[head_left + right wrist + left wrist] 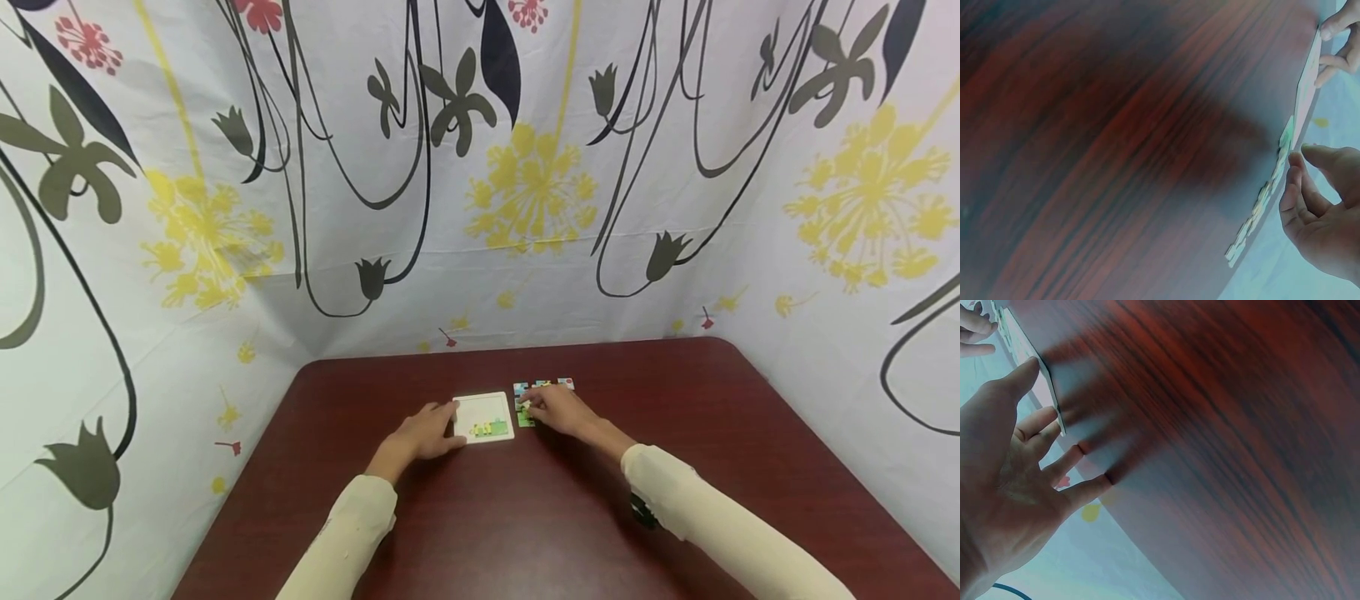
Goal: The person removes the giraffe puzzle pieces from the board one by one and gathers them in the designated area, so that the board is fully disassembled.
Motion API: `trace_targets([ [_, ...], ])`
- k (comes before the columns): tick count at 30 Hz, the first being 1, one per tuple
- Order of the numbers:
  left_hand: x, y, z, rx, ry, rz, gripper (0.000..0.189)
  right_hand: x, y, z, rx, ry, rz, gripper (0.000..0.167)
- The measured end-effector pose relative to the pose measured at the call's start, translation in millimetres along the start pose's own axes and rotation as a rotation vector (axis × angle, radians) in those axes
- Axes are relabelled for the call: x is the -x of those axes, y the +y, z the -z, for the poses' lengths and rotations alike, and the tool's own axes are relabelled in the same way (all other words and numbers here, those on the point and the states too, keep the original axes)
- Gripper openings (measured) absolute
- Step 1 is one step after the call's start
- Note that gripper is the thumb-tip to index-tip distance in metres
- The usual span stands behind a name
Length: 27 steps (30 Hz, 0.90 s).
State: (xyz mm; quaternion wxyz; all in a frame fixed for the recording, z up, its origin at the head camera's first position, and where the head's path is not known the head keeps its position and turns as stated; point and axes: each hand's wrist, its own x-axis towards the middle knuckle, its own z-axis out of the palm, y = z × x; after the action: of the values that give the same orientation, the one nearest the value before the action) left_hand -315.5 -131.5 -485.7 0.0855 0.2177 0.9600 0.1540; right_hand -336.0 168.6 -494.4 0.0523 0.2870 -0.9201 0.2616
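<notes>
A shallow white puzzle tray (480, 411) lies on the table, with a few yellow and green pieces (489, 428) fitted along its lower right. My left hand (429, 432) spreads its fingers beside the tray's left side; thumb and forefinger touch the tray edge (1047, 378), while the other fingertips rest on the table. To the right of the tray lie colourful jigsaw puzzle pieces (522, 388), partly covered by my right hand (562, 408). Its thumb and forefinger (1295, 157) come close together right over the pieces; I cannot tell whether a piece is between them.
The dark red-brown wooden table (480, 517) has rounded far corners. Behind it and on both sides hangs a white curtain (450, 200) with a flower print. A dark band (643, 510) shows under my right sleeve.
</notes>
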Motion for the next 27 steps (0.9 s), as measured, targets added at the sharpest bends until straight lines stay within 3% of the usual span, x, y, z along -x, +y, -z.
trace_targets([
  [7,-2.2,-2.4,0.0,-0.004,-0.006,-0.005,0.041,-6.4,-14,-11,-0.08,-0.026,0.006,0.023],
  [12,-3.6,-1.0,1.3,-0.007,-0.022,0.012,0.04,-13.7,-25,-19,-0.069,-0.028,0.063,0.024],
  [27,-2.4,0.6,3.1,-0.008,-0.026,0.027,0.04,-24.1,-45,-36,-0.014,-0.119,0.082,0.021],
])
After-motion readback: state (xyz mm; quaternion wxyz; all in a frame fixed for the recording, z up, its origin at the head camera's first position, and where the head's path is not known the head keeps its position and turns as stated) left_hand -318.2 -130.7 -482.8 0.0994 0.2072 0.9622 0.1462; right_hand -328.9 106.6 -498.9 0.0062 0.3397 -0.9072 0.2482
